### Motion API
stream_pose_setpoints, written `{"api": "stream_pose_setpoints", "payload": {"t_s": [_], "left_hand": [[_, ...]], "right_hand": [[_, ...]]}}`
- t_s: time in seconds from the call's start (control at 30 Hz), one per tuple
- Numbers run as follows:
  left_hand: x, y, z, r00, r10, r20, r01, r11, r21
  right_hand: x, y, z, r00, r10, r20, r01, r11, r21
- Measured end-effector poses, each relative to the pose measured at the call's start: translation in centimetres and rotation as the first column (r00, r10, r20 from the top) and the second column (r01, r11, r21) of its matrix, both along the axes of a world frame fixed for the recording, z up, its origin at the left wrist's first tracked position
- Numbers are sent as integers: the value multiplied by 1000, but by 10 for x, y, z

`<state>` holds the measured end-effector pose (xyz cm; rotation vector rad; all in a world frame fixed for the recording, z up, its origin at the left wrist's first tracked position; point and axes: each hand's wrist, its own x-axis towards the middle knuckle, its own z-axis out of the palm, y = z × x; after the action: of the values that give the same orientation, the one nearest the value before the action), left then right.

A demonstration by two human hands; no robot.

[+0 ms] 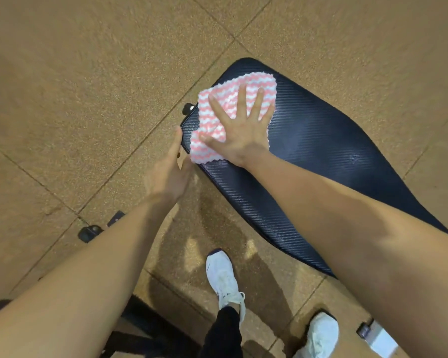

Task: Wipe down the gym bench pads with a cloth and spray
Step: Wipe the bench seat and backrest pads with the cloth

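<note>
A dark navy textured bench pad (321,140) runs from upper centre down to the right. A pink-and-white wavy-striped cloth (239,93) lies flat on its near-left end. My right hand (239,125) presses on the cloth with fingers spread wide. My left hand (170,169) rests against the pad's left edge, thumb up along the side, fingers apart, holding nothing. No spray bottle is in view.
Brown speckled rubber floor tiles (88,86) surround the bench. A black frame knob (188,109) pokes out at the pad's left edge, and a black bench foot (89,232) sits lower left. My white shoes (224,277) stand below the pad. A white object (380,339) lies bottom right.
</note>
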<state>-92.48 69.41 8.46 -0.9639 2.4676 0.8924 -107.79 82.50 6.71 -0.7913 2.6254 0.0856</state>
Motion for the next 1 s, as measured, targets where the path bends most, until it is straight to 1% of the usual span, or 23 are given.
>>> {"api": "stream_pose_setpoints", "payload": {"t_s": [0.07, 0.13, 0.2, 0.3, 0.43, 0.53, 0.6, 0.67, 0.77, 0.83, 0.93, 1.0], "left_hand": [[-2, -4, -6, 1000, 14, -10, -13, 1000, 18], [-3, -5, -8, 1000, 19, -15, -18, 1000, 19], [-5, -2, -3, 999, 40, -27, -40, 999, 19], [-10, 6, 7, 996, 71, -46, -70, 997, 33], [-18, 13, 18, 980, 195, -31, -189, 972, 138], [-21, 16, 22, 966, 254, -49, -239, 948, 208], [-21, 17, 21, 955, 290, -61, -269, 934, 237], [-20, 18, 16, 946, 313, -82, -286, 927, 245], [-17, 20, 7, 930, 351, -111, -307, 907, 289], [-15, 21, 0, 926, 359, -115, -310, 900, 307], [-14, 19, -5, 928, 355, -110, -311, 904, 293], [-13, 18, -6, 925, 359, -123, -309, 901, 305]], "right_hand": [[4, 8, -2, 997, 73, -12, -73, 997, -22], [16, 30, -4, 990, 129, -52, -133, 988, -79], [29, 61, -5, 988, 124, -88, -131, 988, -81], [46, 111, -2, 999, 32, -30, -34, 998, -48], [75, 172, 3, 987, -162, 9, 162, 987, 10], [95, 179, 4, 955, -298, 9, 297, 955, 18], [100, 171, 4, 940, -342, 14, 341, 940, 15], [101, 167, 2, 949, -316, 14, 315, 948, 35], [94, 161, 1, 977, -214, 1, 214, 976, 52], [83, 151, 0, 991, -136, 1, 136, 990, 35], [57, 126, -3, 999, -47, 18, 48, 999, -17], [40, 106, -5, 1000, 6, 1, -6, 999, -33]]}}
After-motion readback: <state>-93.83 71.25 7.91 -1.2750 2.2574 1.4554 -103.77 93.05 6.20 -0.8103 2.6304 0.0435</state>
